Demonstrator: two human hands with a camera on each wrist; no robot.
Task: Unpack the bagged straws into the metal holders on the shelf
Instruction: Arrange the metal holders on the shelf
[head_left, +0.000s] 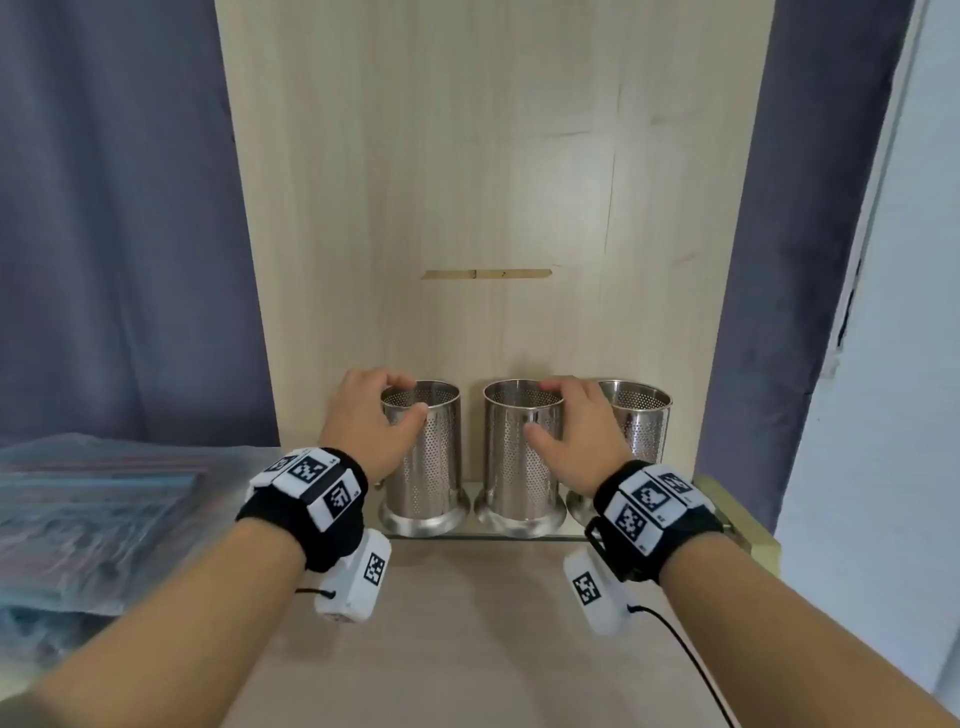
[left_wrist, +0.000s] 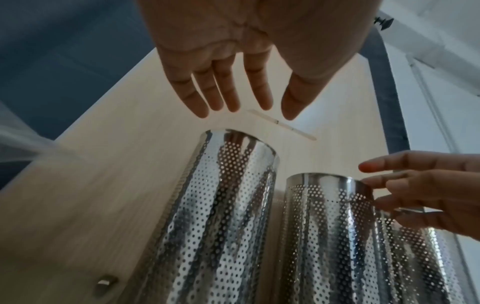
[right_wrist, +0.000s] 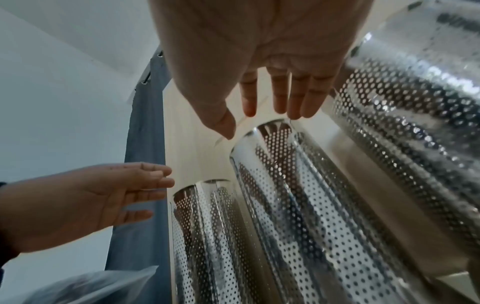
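Three perforated metal holders stand in a row on a glass shelf: left holder, middle holder, right holder. All look empty. My left hand hovers at the left holder's rim with straight, spread fingers, holding nothing. My right hand is at the middle holder's top, thumb in front, straight fingers by the rim. The clear bag of coloured straws lies flat at the left, apart from both hands.
A pale wooden back panel rises right behind the holders. Blue curtains hang on both sides, with a white wall at the right. A wooden surface lies below the shelf. A black cable trails from my right wrist.
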